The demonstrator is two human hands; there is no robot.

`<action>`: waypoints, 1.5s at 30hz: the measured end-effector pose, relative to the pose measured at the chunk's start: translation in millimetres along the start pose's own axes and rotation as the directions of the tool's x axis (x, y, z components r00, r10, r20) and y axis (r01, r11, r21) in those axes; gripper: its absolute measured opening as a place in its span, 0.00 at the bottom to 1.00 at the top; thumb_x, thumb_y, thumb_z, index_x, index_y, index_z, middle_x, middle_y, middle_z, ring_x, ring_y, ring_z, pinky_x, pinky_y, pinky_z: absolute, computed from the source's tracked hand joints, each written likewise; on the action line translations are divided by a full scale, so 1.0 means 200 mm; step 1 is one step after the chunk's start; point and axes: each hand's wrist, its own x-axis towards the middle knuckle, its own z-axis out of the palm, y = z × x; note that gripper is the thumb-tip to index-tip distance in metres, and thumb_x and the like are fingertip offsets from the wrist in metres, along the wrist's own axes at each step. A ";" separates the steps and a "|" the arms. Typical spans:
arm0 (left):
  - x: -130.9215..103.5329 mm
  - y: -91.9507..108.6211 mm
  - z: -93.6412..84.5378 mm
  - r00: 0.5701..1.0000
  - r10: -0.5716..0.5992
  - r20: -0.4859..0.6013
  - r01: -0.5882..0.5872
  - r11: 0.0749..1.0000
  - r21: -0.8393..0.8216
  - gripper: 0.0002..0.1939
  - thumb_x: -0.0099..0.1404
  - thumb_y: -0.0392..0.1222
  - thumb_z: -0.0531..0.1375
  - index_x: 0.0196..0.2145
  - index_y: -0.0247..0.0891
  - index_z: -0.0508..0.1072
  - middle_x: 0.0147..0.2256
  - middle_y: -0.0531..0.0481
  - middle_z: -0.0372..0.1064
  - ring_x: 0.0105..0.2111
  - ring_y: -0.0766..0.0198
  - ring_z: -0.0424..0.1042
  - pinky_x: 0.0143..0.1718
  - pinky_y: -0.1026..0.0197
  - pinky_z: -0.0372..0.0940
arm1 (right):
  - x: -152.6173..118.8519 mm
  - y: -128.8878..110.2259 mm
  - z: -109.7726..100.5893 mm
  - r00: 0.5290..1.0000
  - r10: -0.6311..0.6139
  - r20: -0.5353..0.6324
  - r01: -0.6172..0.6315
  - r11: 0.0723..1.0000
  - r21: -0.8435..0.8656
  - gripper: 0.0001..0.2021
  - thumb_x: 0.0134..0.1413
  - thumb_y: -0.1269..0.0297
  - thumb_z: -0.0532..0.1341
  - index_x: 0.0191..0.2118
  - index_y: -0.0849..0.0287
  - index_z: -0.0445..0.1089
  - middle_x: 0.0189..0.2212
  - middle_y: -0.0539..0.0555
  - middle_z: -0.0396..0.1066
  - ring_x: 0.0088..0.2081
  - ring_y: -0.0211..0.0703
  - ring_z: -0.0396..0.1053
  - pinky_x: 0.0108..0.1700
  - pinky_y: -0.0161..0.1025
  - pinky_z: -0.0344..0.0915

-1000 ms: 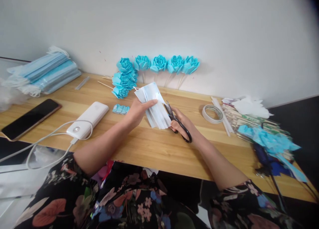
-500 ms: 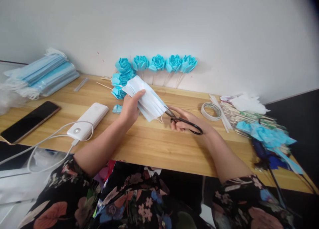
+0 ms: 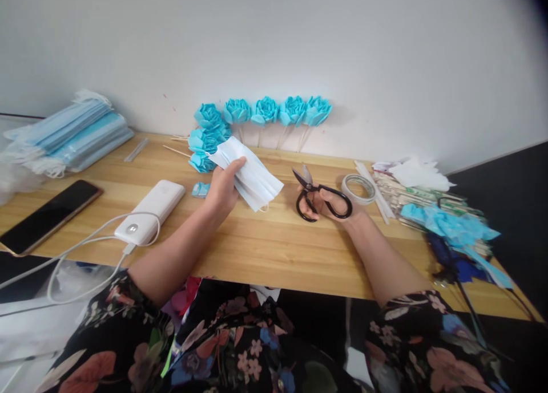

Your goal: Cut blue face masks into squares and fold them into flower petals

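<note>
Pinched in my left hand (image 3: pixel 223 186) is a pale blue face mask (image 3: pixel 252 175), tilted over the middle of the table, with a bit of ear loop at its lower right corner. To its right my right hand (image 3: pixel 327 202) grips black-handled scissors (image 3: pixel 319 193). Their blades are spread and stand apart from the mask. Just behind the mask, several blue paper-like flowers (image 3: pixel 265 110) on thin sticks lean against the wall or lie stacked at the left. A small folded blue piece (image 3: pixel 200 189) rests by my left wrist.
On the left are a pile of face masks (image 3: pixel 81 133), a phone (image 3: pixel 51 216) and a white power bank (image 3: pixel 149 210) with its cable. At the right lie a tape roll (image 3: pixel 358 189), white strips (image 3: pixel 377 196), blue scraps (image 3: pixel 449 225) and a dark blue tool (image 3: pixel 445 256).
My right hand has drawn the scissors back to the right, away from the mask's edge, and the blades have spread apart. My left hand still holds the mask in nearly the same place.
</note>
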 end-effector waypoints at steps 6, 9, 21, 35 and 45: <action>-0.01 -0.02 0.00 0.990 -0.083 0.110 0.082 0.996 0.019 0.24 0.47 0.42 0.74 0.41 0.37 0.75 0.37 0.49 0.78 0.41 0.56 0.77 0.49 0.54 0.73 | 0.04 0.03 0.07 0.988 -0.103 -0.114 0.106 0.994 0.017 0.31 0.51 0.39 0.66 0.51 0.58 0.65 0.32 0.54 0.77 0.28 0.41 0.71 0.25 0.36 0.64; -0.02 -0.02 0.01 0.990 -0.077 0.118 0.072 0.996 0.042 0.24 0.47 0.43 0.74 0.41 0.37 0.74 0.37 0.49 0.78 0.40 0.57 0.77 0.49 0.55 0.73 | 0.02 0.00 0.14 0.985 -0.113 -0.133 0.108 0.993 -0.046 0.26 0.58 0.43 0.64 0.52 0.58 0.65 0.33 0.54 0.76 0.29 0.39 0.71 0.27 0.35 0.66; -0.05 -0.02 0.02 0.984 -0.114 0.139 0.102 0.991 0.089 0.25 0.46 0.45 0.74 0.40 0.36 0.74 0.34 0.48 0.79 0.34 0.57 0.78 0.45 0.55 0.73 | -0.01 -0.08 0.25 0.999 0.053 0.001 -0.052 0.977 -0.208 0.24 0.58 0.40 0.63 0.41 0.60 0.67 0.31 0.54 0.76 0.25 0.36 0.71 0.24 0.33 0.69; -0.13 -0.05 0.06 0.968 -0.078 0.237 0.037 0.984 0.175 0.25 0.48 0.46 0.75 0.40 0.33 0.74 0.35 0.47 0.77 0.34 0.59 0.76 0.39 0.58 0.71 | 0.00 -0.08 0.29 0.996 -0.017 -0.092 -0.003 0.977 -0.213 0.26 0.57 0.37 0.63 0.40 0.58 0.61 0.31 0.53 0.76 0.27 0.36 0.73 0.25 0.32 0.69; -0.09 -0.02 0.04 0.972 -0.068 0.227 0.043 0.992 0.116 0.24 0.48 0.45 0.73 0.41 0.33 0.74 0.35 0.48 0.77 0.35 0.58 0.76 0.40 0.57 0.68 | 0.02 -0.01 0.23 0.999 0.002 -0.033 -0.007 0.985 -0.172 0.27 0.56 0.38 0.64 0.43 0.58 0.61 0.32 0.55 0.78 0.26 0.37 0.74 0.22 0.32 0.71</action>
